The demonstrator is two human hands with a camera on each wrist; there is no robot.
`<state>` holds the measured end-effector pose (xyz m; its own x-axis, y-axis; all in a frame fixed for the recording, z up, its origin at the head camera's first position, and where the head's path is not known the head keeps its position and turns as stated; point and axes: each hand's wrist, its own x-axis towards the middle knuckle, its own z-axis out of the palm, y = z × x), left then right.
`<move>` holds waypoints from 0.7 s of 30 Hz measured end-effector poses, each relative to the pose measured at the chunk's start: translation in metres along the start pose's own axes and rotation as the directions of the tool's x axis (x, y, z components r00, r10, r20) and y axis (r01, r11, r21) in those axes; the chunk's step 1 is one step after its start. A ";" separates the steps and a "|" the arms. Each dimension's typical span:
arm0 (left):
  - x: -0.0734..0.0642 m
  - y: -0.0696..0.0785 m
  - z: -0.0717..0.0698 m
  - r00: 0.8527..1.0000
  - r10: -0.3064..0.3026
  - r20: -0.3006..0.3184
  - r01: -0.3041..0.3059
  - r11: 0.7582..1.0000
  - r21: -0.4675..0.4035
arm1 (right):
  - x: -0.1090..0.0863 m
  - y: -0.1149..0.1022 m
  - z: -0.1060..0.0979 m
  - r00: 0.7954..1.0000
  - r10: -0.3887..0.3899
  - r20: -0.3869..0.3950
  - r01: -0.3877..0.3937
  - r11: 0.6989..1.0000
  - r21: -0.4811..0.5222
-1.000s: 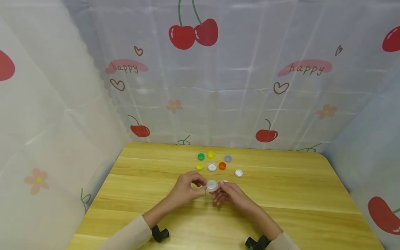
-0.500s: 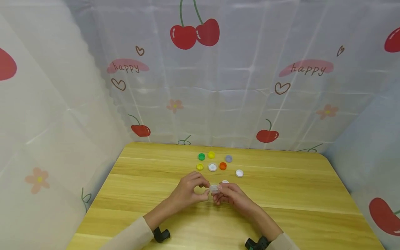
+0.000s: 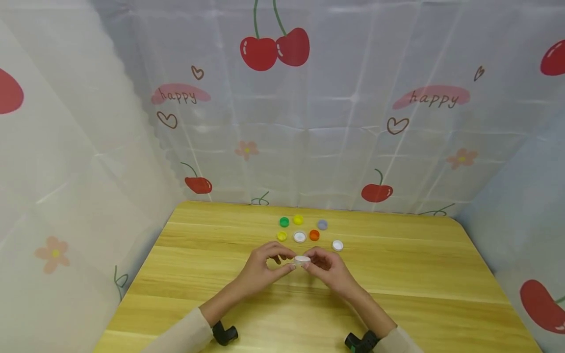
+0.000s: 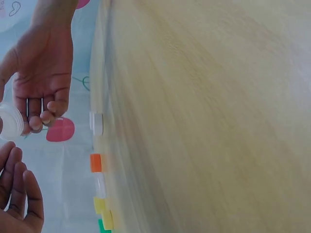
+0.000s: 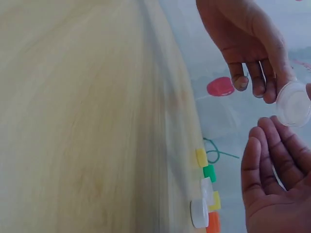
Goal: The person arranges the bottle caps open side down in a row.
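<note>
Seen from the head, a person holds a translucent white cap [image 3: 302, 260] in the air above a wood-grain table [image 3: 397, 274], the left hand [image 3: 262, 267] and right hand [image 3: 334, 274] slightly apart, each pinching its own side of the rim with thumb and finger. On the curtain [image 3: 309, 108] behind, handwritten lettering [image 3: 178, 95] reads "happy" twice, each on a pink smear, with four outlined hearts [image 3: 167, 119] nearby. Seven caps lie beyond the hands: one green cap [image 3: 284, 222], two yellow caps [image 3: 297, 220], one pale purple cap [image 3: 322, 225], one orange cap [image 3: 314, 235] and two white caps [image 3: 337, 245]. Two beige sleeves [image 3: 185, 333] and two black wrist mounts [image 3: 225, 334] show below.

From the left wrist, both palms are visible, the held cap between them at the left edge of view. Green, yellow, orange and white caps line up alongside; the topmost white shape may be one cap or two overlapping.

From the right wrist, the held cap turns its round face to view between the two hands, with six caps in a cluster: two yellow, two white, one green, one orange
</note>
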<state>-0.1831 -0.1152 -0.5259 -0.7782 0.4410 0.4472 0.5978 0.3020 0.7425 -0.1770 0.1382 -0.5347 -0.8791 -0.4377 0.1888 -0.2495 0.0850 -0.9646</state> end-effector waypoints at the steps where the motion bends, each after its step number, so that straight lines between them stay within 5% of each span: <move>1: 0.000 -0.001 0.000 1.000 -0.017 0.004 0.017 1.000 -0.015 | 0.000 0.000 0.001 1.000 -0.019 -0.013 0.019 1.000 -0.019; 13: -0.005 -0.006 -0.004 0.996 -0.067 0.057 0.068 0.998 -0.012 | -0.004 0.008 0.001 0.995 -0.087 -0.039 0.081 0.986 -0.148; 21: -0.008 -0.010 -0.014 0.981 -0.109 0.163 0.085 0.986 0.146 | 0.009 0.004 0.007 0.994 -0.093 0.059 0.108 0.934 -0.341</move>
<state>-0.1856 -0.1333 -0.5296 -0.7970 0.5371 0.2764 0.5509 0.4587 0.6972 -0.1836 0.1285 -0.5385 -0.8266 -0.4956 0.2667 -0.4661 0.3373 -0.8179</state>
